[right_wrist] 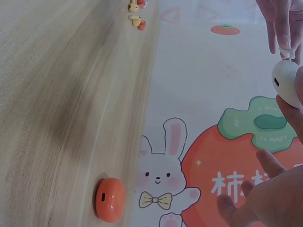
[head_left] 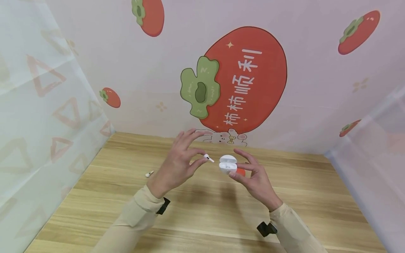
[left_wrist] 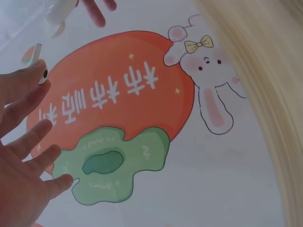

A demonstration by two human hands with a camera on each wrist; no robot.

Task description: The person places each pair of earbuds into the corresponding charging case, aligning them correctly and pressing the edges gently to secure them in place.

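Observation:
Between thumb and index finger, my left hand (head_left: 177, 161) pinches a white earbud (head_left: 208, 158), its stem pointing toward the case. My right hand (head_left: 254, 175) holds a white earbud charging case (head_left: 227, 166) with its lid up, gripped at its right side and raised over the table. In the right wrist view the earbud sits right by the rim of the case (right_wrist: 285, 82). A second white earbud (head_left: 149, 174) lies on the table left of my left hand. An orange case (head_left: 241, 172) rests on the table behind my right hand, partly hidden by it.
The wood-grain table (head_left: 202, 218) meets a white backdrop with printed persimmons and a rabbit at its far edge. Patterned sheets (head_left: 47, 105) stand along both sides. In the right wrist view, small yellow and orange pieces (right_wrist: 137, 21) lie far along the table.

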